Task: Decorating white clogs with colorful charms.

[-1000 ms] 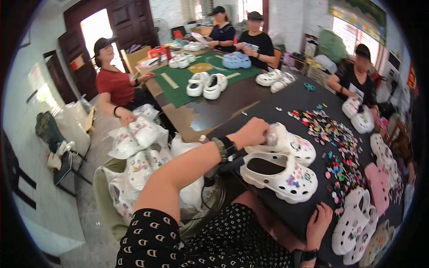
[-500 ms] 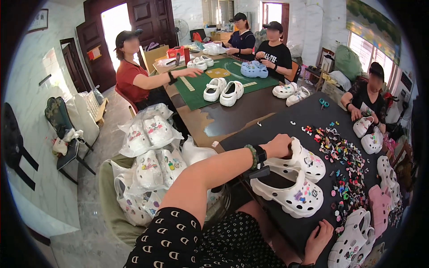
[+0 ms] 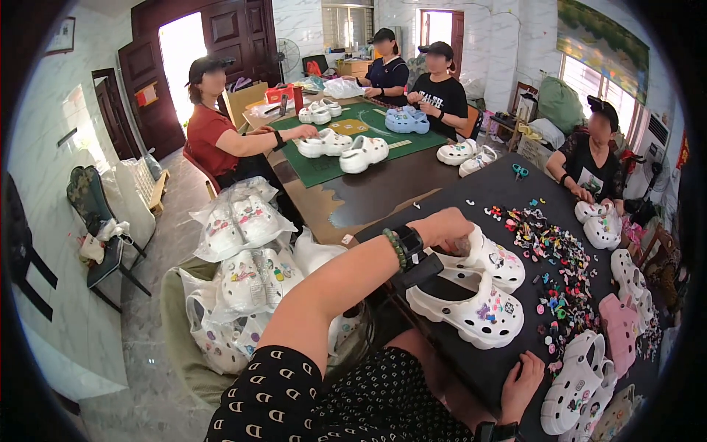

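In front of me stands a pair of white clogs with colourful charms: the near clog (image 3: 471, 324) and the far clog (image 3: 504, 267) side by side. My left hand (image 3: 446, 230) is closed at the heel end of the far clog; part of its fingers is hidden from view. A beaded bracelet and a black wrist device sit on that wrist. My right hand (image 3: 524, 381) lies on the black table (image 3: 442, 362) close to its edge, fingers apart and holding nothing. To its right lies another white charm-covered clog (image 3: 577, 384).
Loose charms (image 3: 560, 258) spread across the table. A pink clog (image 3: 620, 333) lies at right, scissors (image 3: 520, 171) farther off. Bagged white clogs (image 3: 243, 276) pile up at left. Co-workers sit around the table; a green mat (image 3: 309, 171) bears more clogs.
My left hand stays at the far clog's heel, with its fingers shifted slightly. The co-worker in red has turned the white clogs on the green mat. The whole view has shifted a little.
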Demonstrator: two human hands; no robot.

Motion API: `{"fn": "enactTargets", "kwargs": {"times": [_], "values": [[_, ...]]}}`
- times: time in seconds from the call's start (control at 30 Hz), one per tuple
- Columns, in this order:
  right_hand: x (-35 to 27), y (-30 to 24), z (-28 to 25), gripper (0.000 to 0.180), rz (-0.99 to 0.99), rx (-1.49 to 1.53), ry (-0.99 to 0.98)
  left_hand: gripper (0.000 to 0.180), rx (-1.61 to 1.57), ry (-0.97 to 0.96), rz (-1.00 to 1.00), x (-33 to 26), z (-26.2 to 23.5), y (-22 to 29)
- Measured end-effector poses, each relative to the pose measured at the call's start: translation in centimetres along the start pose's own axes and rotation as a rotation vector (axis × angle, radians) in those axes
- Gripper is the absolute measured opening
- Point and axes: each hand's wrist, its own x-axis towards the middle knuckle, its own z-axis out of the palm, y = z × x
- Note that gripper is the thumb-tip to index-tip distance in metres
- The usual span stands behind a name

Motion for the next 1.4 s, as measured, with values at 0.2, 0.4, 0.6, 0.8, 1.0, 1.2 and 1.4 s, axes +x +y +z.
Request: {"fn": "enactTargets", "kwargs": {"times": [0.2, 0.4, 0.6, 0.8, 1.0, 1.2, 1.4], "values": [[0.4, 0.0, 0.0, 0.02, 0.016, 0.033, 0.026, 0.065, 0.625, 0.471, 0.351, 1.4, 1.7, -2.0], [1.3, -0.8, -0.3, 0.018, 0.02, 0.029, 0.012, 0.047, 0.652, 0.546, 0.441, 0.5, -2.0, -4.7], [0.6, 0.0, -0.8, 0.017, 0.072, 0.002, 0.014, 0.038, 0.79, 0.594, 0.766, -3.9, 0.7, -0.5], [0.8, -0.6, -0.5, 0.018, 0.056, 0.038, 0.022, 0.034, 1.074, 0.169, 0.945, -4.0, 2.6, -0.2], [0.8, 0.1, -0.5, 0.019, 0.052, 0.054, 0.029, 0.029, 1.083, 0.276, 0.794, -4.6, 0.1, -1.8], [0.6, 0.5, -0.7, 0.021, 0.063, 0.059, 0.059, 0.026, 1.063, 0.402, 0.797, -6.7, 0.5, -1.8], [1.0, 0.4, -1.5, 0.021, 0.096, 0.061, -0.076, 0.031, 0.877, 0.431, 0.761, -9.4, 6.5, -0.1]]}}
